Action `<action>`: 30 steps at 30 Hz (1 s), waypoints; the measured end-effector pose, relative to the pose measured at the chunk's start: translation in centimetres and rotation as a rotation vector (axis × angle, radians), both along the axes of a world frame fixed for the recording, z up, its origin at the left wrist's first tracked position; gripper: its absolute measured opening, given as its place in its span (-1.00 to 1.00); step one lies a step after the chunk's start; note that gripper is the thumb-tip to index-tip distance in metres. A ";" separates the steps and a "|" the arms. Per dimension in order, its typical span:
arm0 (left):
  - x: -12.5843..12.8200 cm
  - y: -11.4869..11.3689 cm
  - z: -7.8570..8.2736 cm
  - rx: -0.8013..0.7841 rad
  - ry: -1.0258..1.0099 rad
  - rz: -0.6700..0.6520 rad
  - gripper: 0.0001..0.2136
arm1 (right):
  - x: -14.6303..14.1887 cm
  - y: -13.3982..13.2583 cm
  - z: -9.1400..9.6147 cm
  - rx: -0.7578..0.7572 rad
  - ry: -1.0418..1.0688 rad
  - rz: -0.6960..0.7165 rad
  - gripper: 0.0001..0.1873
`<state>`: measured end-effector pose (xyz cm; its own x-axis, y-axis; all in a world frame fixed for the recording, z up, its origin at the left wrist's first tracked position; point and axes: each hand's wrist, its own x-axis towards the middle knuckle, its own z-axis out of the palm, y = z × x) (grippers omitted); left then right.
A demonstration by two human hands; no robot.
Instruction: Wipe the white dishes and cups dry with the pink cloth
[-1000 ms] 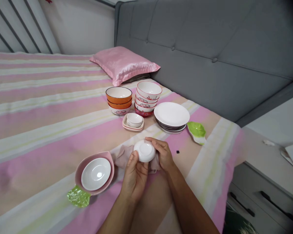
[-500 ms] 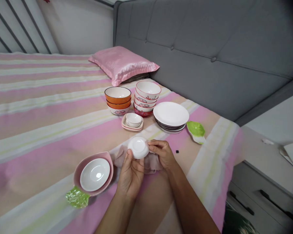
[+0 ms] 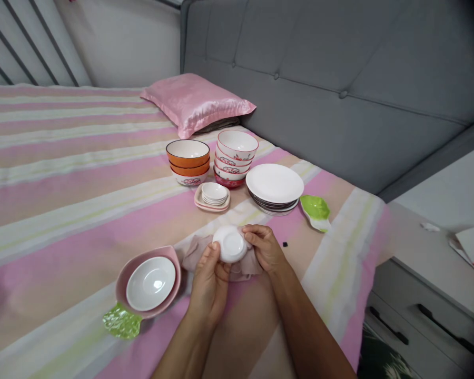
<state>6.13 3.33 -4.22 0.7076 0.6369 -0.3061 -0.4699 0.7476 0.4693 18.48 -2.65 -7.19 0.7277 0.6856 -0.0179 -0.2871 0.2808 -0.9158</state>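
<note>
A small white dish [image 3: 232, 244] is held with its ringed underside toward me. My left hand [image 3: 211, 276] grips its lower left edge between thumb and fingers. At the dish's right edge, my right hand [image 3: 264, 247] is closed on a thin pinkish cloth [image 3: 245, 269], which spreads behind and below the dish. To the left, a white bowl [image 3: 151, 284] sits inside a pink radish-shaped dish [image 3: 122, 279] with a green leaf handle.
Farther back stand orange bowls [image 3: 188, 161], patterned white bowls [image 3: 237, 152], a stack of plates [image 3: 275, 183] and small dishes on square ones [image 3: 212, 197]. A green leaf-shaped dish [image 3: 315, 210] lies at right, near a small black piece [image 3: 285, 244]. Beyond are a pillow [image 3: 197, 102] and a headboard [image 3: 300, 95].
The small dish has tilted and turned in my left hand, shifting slightly right and down. My right hand stays at its edge with the cloth. The whole view has shifted slightly.
</note>
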 end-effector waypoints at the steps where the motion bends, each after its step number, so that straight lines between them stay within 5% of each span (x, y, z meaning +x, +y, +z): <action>1: 0.0 0.0 0.0 0.038 0.008 -0.007 -0.78 | 0.0 0.0 0.0 0.001 -0.001 0.014 -0.81; 14: -0.4 -0.5 -0.2 0.321 0.206 -0.109 -0.71 | 0.1 -0.5 0.3 -0.039 -0.014 0.138 -0.82; 23: 0.1 -1.0 -1.1 0.461 0.212 -0.077 -0.58 | 0.6 -0.3 -0.2 0.027 0.097 -0.064 -0.66; 30: 0.1 -1.2 -1.9 0.505 0.245 -0.119 -0.73 | 0.5 -0.1 -0.2 0.058 0.135 -0.062 -0.68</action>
<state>6.20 2.18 -6.09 0.7300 0.6670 -0.1490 -0.2288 0.4439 0.8664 18.96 -2.79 -7.43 0.7624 0.6421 -0.0800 -0.3870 0.3535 -0.8516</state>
